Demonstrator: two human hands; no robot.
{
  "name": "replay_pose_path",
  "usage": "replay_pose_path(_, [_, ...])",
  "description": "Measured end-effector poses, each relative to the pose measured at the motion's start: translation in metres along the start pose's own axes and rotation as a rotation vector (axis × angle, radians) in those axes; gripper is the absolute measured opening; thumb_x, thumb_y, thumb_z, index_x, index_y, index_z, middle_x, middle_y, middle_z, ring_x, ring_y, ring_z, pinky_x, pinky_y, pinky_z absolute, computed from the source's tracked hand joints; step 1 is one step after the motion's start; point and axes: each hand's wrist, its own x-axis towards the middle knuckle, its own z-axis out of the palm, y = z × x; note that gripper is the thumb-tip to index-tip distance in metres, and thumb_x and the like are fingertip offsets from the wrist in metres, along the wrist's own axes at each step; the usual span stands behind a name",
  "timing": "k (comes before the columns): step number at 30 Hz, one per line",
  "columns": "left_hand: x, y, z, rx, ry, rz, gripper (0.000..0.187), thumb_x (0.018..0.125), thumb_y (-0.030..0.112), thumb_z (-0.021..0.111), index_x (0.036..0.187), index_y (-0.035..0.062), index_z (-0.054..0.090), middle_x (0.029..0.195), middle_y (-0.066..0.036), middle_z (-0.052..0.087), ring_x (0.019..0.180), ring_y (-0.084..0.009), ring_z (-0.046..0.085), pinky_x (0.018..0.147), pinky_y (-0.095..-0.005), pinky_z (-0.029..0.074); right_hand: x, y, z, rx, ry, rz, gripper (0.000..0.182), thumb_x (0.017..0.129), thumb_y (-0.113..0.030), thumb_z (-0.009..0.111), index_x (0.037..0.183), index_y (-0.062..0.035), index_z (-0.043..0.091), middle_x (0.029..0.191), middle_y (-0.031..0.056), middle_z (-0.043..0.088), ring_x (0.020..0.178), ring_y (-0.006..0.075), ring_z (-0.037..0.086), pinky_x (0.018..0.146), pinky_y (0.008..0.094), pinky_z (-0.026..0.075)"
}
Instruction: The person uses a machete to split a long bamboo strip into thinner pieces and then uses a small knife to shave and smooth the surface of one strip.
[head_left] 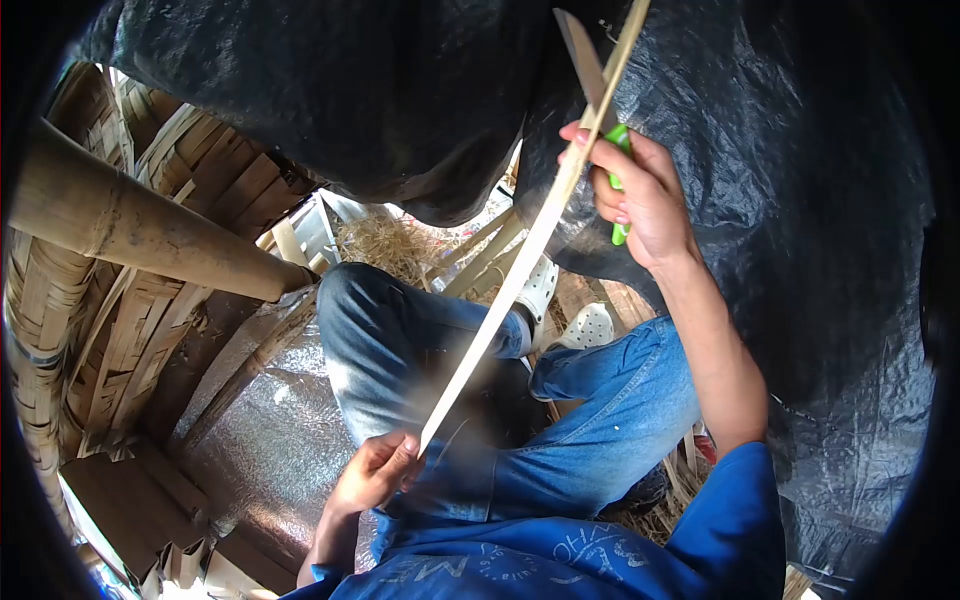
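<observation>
A long pale bamboo strip (pixel 505 300) runs slantwise from above my lap up to the top edge of the view. Its lower end is pinched by my left hand (pixel 378 472), fingers closed, near my waist. Higher up, my right hand (pixel 640 190) is closed around the bright green handle of a knife (pixel 584 58). The blade points up and to the left, crossing the strip, with part of it behind the strip. My right thumb and index finger lie along the strip close to the blade's base.
Black plastic sheeting (pixel 800 200) hangs ahead and to the right. A thick bamboo pole (pixel 150 220) and woven bamboo wall (pixel 110 350) stand at the left. Fine shavings (pixel 385 245) lie beyond my knees. Cardboard (pixel 130 510) sits at lower left, near a silvery sheet (pixel 270 430).
</observation>
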Motion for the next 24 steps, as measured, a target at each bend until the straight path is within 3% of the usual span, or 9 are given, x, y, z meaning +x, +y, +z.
replay_pose_path(8, [-0.029,-0.029,-0.035,-0.209,0.016,0.039,0.025,0.099,0.026,0.050,0.085,0.0058,0.051,0.064,0.004,0.044,0.051,-0.0031,0.036,0.046,-0.0198,0.027,-0.023,-0.003,0.013,-0.169,-0.030,-0.011,0.011,0.089,-0.012,0.062,0.090,-0.0029,0.068,0.058,-0.0082,0.047,0.045,-0.0023,0.034,0.039,0.0178,0.022])
replay_pose_path(11, [-0.029,-0.018,-0.031,-0.154,0.144,0.115,0.024,0.098,0.025,0.053,0.086,0.0041,0.053,0.065,0.004,0.046,0.052,-0.0026,0.036,0.046,-0.0197,0.027,-0.023,0.004,0.018,-0.327,-0.049,-0.142,0.015,0.093,-0.019,0.057,0.089,-0.0059,0.064,0.064,-0.0069,0.048,0.049,-0.0023,0.036,0.040,0.0166,0.025])
replay_pose_path(14, [-0.016,-0.001,-0.032,-0.066,0.272,0.142,0.028,0.098,0.024,0.053,0.081,0.0027,0.055,0.062,0.005,0.046,0.052,-0.0020,0.038,0.046,-0.0200,0.029,-0.023,0.006,0.017,-0.111,-0.024,0.053,0.021,0.100,-0.030,0.043,0.089,-0.0129,0.051,0.070,-0.0050,0.045,0.053,0.0002,0.038,0.047,0.0152,0.032])
replay_pose_path(15, [-0.010,0.008,-0.032,-0.058,0.278,0.161,0.027,0.098,0.024,0.054,0.081,0.0022,0.057,0.061,0.005,0.046,0.051,-0.0022,0.038,0.046,-0.0200,0.029,-0.025,0.011,0.022,-0.043,0.019,0.087,0.023,0.101,-0.025,0.042,0.089,-0.0090,0.053,0.067,-0.0022,0.047,0.052,0.0036,0.040,0.047,0.0192,0.033])
replay_pose_path(17, [0.009,0.030,-0.026,0.052,0.341,0.210,0.028,0.097,0.024,0.055,0.081,0.0017,0.059,0.060,0.005,0.046,0.051,-0.0023,0.037,0.046,-0.0201,0.029,-0.039,0.054,0.034,-0.471,-0.379,-0.255,0.025,0.101,-0.023,0.041,0.090,-0.0047,0.054,0.064,0.0018,0.048,0.051,0.0069,0.042,0.044,0.0242,0.033])
replay_pose_path(19, [0.016,0.037,-0.030,0.026,0.340,0.232,0.029,0.097,0.024,0.056,0.080,0.0015,0.059,0.059,0.005,0.046,0.051,-0.0020,0.036,0.046,-0.0200,0.028,-0.038,0.055,0.043,-0.463,-0.234,-0.434,0.028,0.101,-0.022,0.042,0.088,-0.0010,0.056,0.058,0.0027,0.046,0.048,0.0098,0.042,0.043,0.0274,0.033])
replay_pose_path(21, [0.020,0.047,-0.026,0.050,0.353,0.223,0.029,0.097,0.025,0.056,0.081,0.0013,0.059,0.058,0.006,0.045,0.051,-0.0016,0.036,0.046,-0.0200,0.027,-0.014,0.040,0.016,-0.288,-0.197,-0.073,0.043,0.102,-0.033,0.042,0.068,-0.0078,0.048,0.051,-0.0048,0.040,0.044,0.0053,0.038,0.041,0.0261,0.030])
replay_pose_path(23, [0.023,0.050,-0.022,0.053,0.357,0.229,0.033,0.096,0.031,0.057,0.078,0.0036,0.058,0.060,0.004,0.047,0.049,-0.0019,0.038,0.043,-0.0190,0.028,-0.004,0.029,0.009,-0.465,-0.013,-0.283,0.027,0.101,-0.025,0.045,0.084,-0.0057,0.053,0.055,-0.0095,0.038,0.044,-0.0010,0.033,0.035,0.0188,0.025])
replay_pose_path(24, [0.026,0.053,-0.020,0.031,0.331,0.202,0.033,0.096,0.032,0.057,0.078,0.0035,0.058,0.060,0.004,0.047,0.049,-0.0018,0.038,0.042,-0.0190,0.028,-0.015,0.044,0.004,-0.220,-0.263,-0.025,0.029,0.098,-0.026,0.050,0.078,-0.0062,0.055,0.055,-0.0032,0.050,0.044,0.0075,0.047,0.043,0.0236,0.040])
